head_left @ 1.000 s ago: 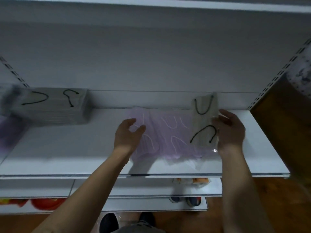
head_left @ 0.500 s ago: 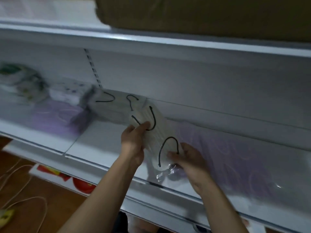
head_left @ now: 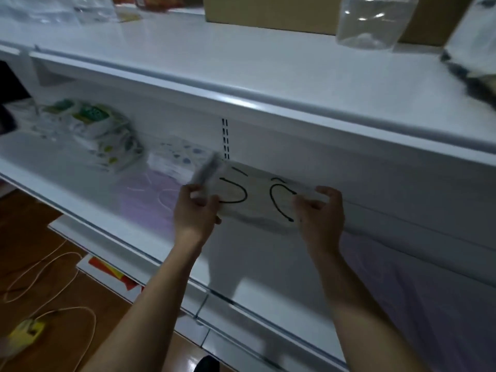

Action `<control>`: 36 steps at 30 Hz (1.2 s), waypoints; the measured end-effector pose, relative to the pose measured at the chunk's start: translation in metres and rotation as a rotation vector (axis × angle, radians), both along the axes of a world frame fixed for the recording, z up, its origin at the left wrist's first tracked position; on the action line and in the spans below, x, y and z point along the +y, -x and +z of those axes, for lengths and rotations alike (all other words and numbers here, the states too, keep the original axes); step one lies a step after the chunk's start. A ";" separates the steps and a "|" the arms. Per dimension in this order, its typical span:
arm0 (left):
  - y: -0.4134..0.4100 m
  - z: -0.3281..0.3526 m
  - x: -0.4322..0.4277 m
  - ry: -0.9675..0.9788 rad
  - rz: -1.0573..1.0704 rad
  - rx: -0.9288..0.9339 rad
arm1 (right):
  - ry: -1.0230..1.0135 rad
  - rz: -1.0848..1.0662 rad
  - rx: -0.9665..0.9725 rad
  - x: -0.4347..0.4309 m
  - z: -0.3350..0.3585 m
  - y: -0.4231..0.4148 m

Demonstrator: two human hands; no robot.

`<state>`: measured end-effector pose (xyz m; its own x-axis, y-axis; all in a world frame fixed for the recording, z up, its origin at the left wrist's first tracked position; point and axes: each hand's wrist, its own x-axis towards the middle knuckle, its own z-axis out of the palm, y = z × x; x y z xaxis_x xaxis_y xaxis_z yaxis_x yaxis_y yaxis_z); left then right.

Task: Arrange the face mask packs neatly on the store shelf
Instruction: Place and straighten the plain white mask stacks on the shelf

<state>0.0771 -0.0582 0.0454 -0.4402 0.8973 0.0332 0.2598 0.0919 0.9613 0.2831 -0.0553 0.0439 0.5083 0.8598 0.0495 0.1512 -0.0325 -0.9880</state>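
Two-handed grip on grey mask pack (head_left: 255,200): pinched at left end by left hand (head_left: 194,210), at right end by right hand (head_left: 320,210). Held at far side of shelf (head_left: 241,260), right of purple packs (head_left: 150,196); touching or not, unclear. Placing step, by the look; next probably: lower flat, square up, let go.

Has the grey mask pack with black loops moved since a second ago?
Yes: the grey mask pack went left along the shelf to beside the slotted upright, left hand and right hand gripping it.
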 end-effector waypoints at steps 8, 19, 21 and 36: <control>0.019 0.015 0.075 -0.023 -0.242 0.455 | 0.072 -0.065 -0.267 0.047 0.031 0.023; 0.042 -0.038 0.083 -0.248 -0.591 1.275 | 0.196 0.014 -0.839 -0.005 -0.048 0.043; 0.040 -0.037 0.087 -0.232 -0.609 1.241 | 0.246 0.036 -0.774 -0.001 -0.049 0.045; -0.005 -0.030 0.041 -0.531 -0.580 0.997 | 0.152 -0.108 -0.600 -0.046 -0.047 0.006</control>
<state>0.0825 -0.0174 0.0153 0.4349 0.7237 0.5359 0.7617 -0.6131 0.2098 0.2774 -0.1015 -0.0030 0.5144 0.8249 0.2345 0.6660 -0.2120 -0.7152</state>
